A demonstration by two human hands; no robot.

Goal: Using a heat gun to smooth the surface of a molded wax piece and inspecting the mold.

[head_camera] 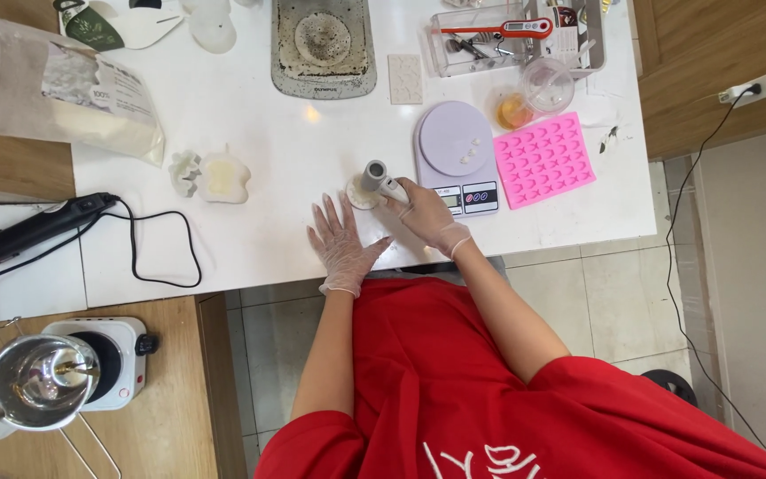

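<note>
Red-shirted shoulders and bare forearms fill the near edge of the view, reaching out to a white bench (250, 248). Left hand (340, 238), gloved, lies flat on the bench with fingers spread apart, gripping nothing, just near of a small round pale disc (359, 194). Right hand (427, 215), also gloved, is closed around a grey-and-white cylindrical handheld tool (378, 178), whose grey end stands over the disc; whether tool and disc touch cannot be told. Just right of the tool sits a lilac digital kitchen scale (454, 146) with a few small white pieces on its plate. Farther right lies a pink silicone mould (544, 160) with many small cavities. Beyond these, a clear plastic cup (547, 84), a small container of amber liquid (513, 111), and a clear box (480, 40) with a red-and-white probe thermometer (511, 27) laid across it. At the far centre rests a grey soiled tray (323, 44). Left of the hands are two pale cast shapes (210, 176); at the far left, a clear bag of white flakes (64, 93). On the near-left wooden surface stand a small white hotplate (113, 359) and a steel pot (39, 380), with a black corded tool (42, 226) farther back.
</note>
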